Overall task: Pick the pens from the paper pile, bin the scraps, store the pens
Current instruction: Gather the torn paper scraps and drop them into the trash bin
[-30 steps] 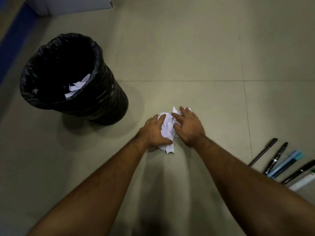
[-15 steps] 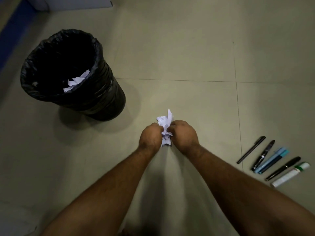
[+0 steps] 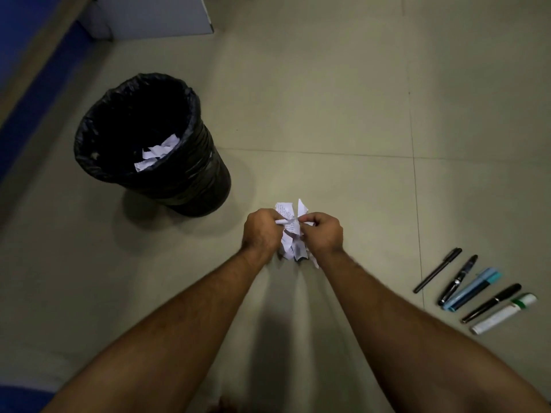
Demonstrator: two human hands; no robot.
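Note:
A bunch of white paper scraps (image 3: 292, 231) is pinched between my left hand (image 3: 261, 232) and my right hand (image 3: 323, 234), both closed around it just above the floor. Torn ends stick up above my fingers and hang below them. The black-lined bin (image 3: 155, 141) stands to the upper left, with more white scraps (image 3: 156, 153) lying inside. Several pens lie in a row on the floor at the right: a thin black pen (image 3: 436, 274), a black pen (image 3: 457, 280), a blue marker (image 3: 472, 289), another black pen (image 3: 492, 302) and a white tube-shaped pen (image 3: 504, 314).
The floor is beige tile (image 3: 328, 99). A white panel or box (image 3: 155, 16) stands at the top left beside a blue strip (image 3: 26, 93) along the left edge.
My hands went from pressing flat on the scraps to bunching them into closed fists and lifting them slightly. The view has pulled back, so the bin and pens appear farther in.

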